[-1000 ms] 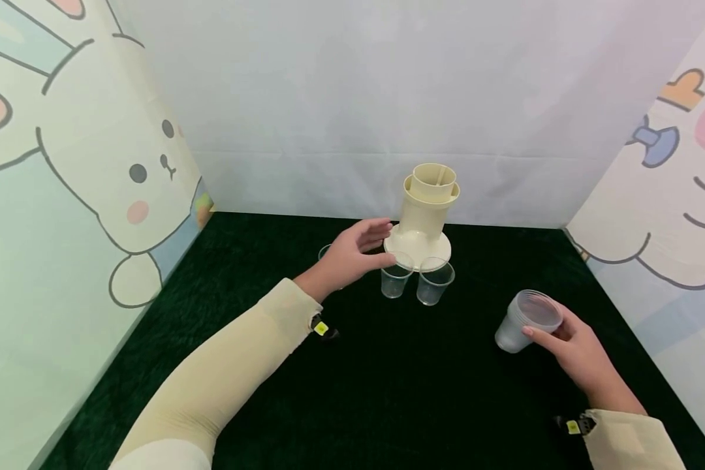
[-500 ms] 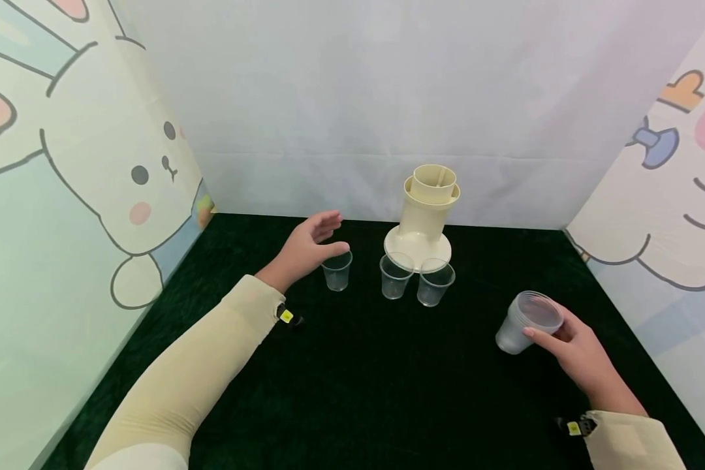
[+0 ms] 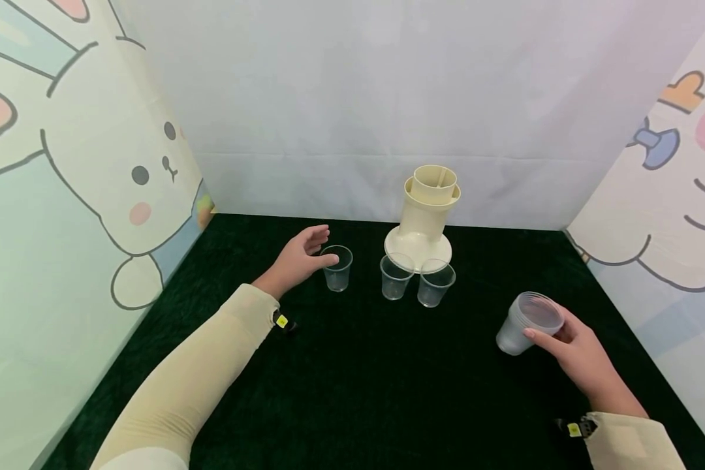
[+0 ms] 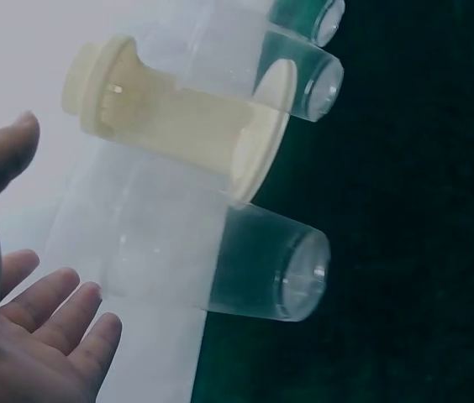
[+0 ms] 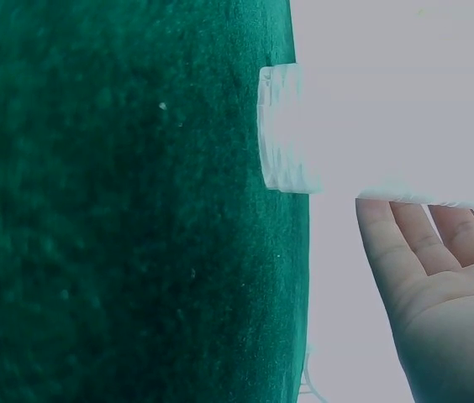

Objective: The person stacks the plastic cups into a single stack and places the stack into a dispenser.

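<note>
In the head view my left hand (image 3: 296, 261) is beside the leftmost clear cup (image 3: 337, 274), its thumb at the rim and its fingers parted. The left wrist view has that hand (image 4: 35, 336) with spread fingers near the rim end of a clear cup (image 4: 262, 264); nothing is gripped. Two more upright cups, one (image 3: 395, 282) left of the other (image 3: 433, 287), are in front of a cream cylinder on a round base (image 3: 425, 219). On the right, my right hand (image 3: 581, 356) holds a tilted stack of clear cups (image 3: 523, 326), also seen in the right wrist view (image 5: 283, 130).
A dark green cloth (image 3: 358, 391) covers the table. A pale curtain (image 3: 329, 98) hangs along its back edge, and printed cartoon panels stand at the left (image 3: 82, 215) and right (image 3: 670, 215).
My left hand has moved left from near the cream cylinder, then lowered slightly beside the leftmost cup, which it partly covered before. The right hand and its stack have stayed about the same.
</note>
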A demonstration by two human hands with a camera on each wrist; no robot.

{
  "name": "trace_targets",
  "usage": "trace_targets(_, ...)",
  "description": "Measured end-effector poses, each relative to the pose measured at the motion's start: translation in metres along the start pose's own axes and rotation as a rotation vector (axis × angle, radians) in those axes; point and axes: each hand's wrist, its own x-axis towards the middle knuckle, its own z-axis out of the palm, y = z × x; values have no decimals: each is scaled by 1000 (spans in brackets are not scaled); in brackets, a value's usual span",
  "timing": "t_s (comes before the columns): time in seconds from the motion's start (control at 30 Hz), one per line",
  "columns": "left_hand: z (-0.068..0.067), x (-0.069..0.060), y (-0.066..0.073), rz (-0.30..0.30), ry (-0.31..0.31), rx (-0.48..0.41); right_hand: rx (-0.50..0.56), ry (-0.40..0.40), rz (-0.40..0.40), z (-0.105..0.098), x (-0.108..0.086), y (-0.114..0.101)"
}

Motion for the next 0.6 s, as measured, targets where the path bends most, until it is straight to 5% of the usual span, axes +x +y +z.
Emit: trace_targets(0.6, 19, 0, -34, -47, -26, -69, 35, 22, -3, 2, -1, 2)
